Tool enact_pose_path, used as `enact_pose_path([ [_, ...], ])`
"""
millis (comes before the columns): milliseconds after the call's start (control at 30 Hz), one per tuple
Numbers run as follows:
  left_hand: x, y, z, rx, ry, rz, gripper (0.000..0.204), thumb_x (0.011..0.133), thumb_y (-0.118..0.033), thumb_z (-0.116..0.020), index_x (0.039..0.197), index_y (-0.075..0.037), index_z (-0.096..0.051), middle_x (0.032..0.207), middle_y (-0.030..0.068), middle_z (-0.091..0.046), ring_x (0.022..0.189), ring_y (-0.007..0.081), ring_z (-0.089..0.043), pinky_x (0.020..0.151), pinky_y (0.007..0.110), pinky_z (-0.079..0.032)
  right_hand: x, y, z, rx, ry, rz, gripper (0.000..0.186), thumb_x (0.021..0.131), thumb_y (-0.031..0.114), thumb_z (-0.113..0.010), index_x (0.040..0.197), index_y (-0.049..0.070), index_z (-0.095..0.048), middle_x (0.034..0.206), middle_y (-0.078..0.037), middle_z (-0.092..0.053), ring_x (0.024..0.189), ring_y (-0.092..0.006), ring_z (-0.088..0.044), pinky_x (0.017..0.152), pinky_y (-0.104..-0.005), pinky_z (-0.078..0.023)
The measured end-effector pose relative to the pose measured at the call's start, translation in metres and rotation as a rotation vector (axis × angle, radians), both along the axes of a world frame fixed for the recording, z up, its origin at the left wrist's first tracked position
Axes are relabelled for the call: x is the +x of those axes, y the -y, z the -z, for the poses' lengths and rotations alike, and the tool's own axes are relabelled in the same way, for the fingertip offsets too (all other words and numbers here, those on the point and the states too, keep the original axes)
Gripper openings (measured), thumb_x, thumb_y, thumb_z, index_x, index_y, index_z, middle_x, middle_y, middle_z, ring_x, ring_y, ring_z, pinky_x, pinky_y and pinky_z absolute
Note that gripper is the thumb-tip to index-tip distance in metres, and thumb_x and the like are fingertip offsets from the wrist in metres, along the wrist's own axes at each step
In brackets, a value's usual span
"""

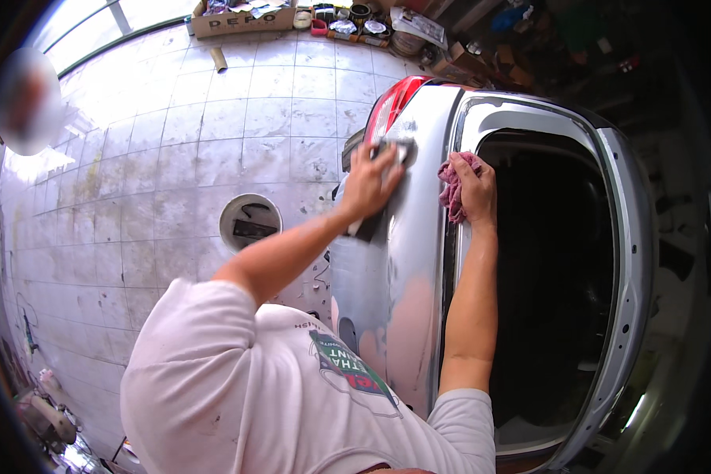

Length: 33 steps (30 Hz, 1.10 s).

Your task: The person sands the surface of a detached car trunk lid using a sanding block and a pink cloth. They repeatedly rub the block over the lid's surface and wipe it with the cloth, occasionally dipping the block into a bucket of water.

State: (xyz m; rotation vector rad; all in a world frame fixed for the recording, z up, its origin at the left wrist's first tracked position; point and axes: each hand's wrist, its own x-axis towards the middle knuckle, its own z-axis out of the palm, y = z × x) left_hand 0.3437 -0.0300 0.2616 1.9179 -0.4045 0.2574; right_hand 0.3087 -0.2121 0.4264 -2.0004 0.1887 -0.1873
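Note:
A long dark flat piece that looks like a sanding block [363, 227] lies against the car's grey rear side panel [407, 237], below the red tail light [399, 99]. My left hand [371, 180] is closed over it, slightly blurred, with fingers toward its far end. Part of the block is hidden beneath the palm. My right hand [478, 189] grips a bunched pink cloth [456, 183] at the edge of the dark rear window [545, 284]. Pinkish and dull grey patches [415, 316] mark the panel near my body.
A white bucket [250, 197] with dark pieces inside stands on the tiled floor [174, 158] to the left. Along the far side are a cardboard box [243, 21], several tins [359, 28] and a short tube [218, 59]. A blurred shape [27, 101] is at far left.

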Motion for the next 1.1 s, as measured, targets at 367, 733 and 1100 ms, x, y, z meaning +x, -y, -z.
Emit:
enact_pose_path([
  [367, -0.074, -0.026, -0.005, 0.028, 0.104, 0.134, 0.057, 0.099, -0.037, -0.072, 0.148, -0.009, -0.063, 0.146, 0.0284, -0.048, 0.132, 0.0466, -0.047, 0.115, 0.053, -0.041, 0.005, -0.001, 0.002, 0.021, 0.011, 0.014, 0.03, 0.104, 0.023, -0.07, 0.09, -0.002, -0.075, 0.074, -0.004, -0.07, 0.056, -0.0101, -0.062, 0.051, -0.0287, -0.051],
  [733, -0.027, -0.002, 0.004, -0.041, 0.059, -0.035, 0.052, 0.099, -0.036, -0.072, 0.143, -0.007, -0.067, 0.142, 0.0286, -0.053, 0.13, 0.0464, -0.05, 0.112, 0.052, -0.042, 0.004, -0.006, -0.006, 0.06, -0.126, 0.037, 0.031, 0.104, 0.026, -0.069, 0.092, -0.002, -0.075, 0.076, 0.001, -0.067, 0.069, -0.0055, -0.058, 0.066, -0.0232, -0.047],
  [1100, 0.129, 0.036, -0.011, 0.174, -0.227, -0.192, 0.054, 0.103, -0.047, -0.062, 0.141, -0.01, -0.069, 0.138, 0.0292, -0.061, 0.132, 0.0441, -0.052, 0.11, 0.052, -0.043, 0.017, -0.012, -0.01, -0.069, 0.032, -0.02, 0.034, 0.102, 0.028, -0.07, 0.09, -0.003, -0.076, 0.07, -0.003, -0.069, 0.065, -0.0105, -0.06, 0.065, -0.0295, -0.049],
])
